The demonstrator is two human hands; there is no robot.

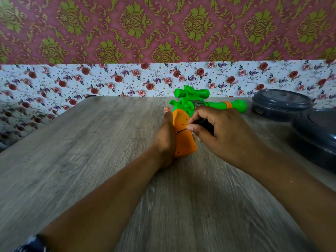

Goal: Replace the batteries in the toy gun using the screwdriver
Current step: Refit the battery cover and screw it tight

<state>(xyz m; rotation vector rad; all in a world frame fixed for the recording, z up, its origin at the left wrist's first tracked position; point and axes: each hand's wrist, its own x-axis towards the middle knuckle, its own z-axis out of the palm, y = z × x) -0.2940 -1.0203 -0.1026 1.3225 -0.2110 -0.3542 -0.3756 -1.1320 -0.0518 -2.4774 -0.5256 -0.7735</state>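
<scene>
Right hand curled closed around screwdriver, dark handle mostly hidden in the fist, thumb and index pinched near the front of the handle. Thin black shaft sticks out left from the fingertips, tip touching the orange grip of the toy gun. Whether the tip sits in a screw head: too small to tell.

Left hand on edge, fingers straight and pressed together, flat against the left side of the orange grip, bracing it; heel of the hand on the table. Not wrapped around the grip, just pressed to it. 1 fingertip shows above the grip's top.

Toy gun lies on its side at mid-table toward the far edge, orange grip pointing at the camera, green body and scope behind it, green barrel with an orange band running right to a bulbous muzzle. Small dark holes visible on the grip face.

2 dark grey round lidded containers at the right edge of the table, well apart from the gun. Floral wallpaper behind. Frame slightly motion-blurred.
</scene>
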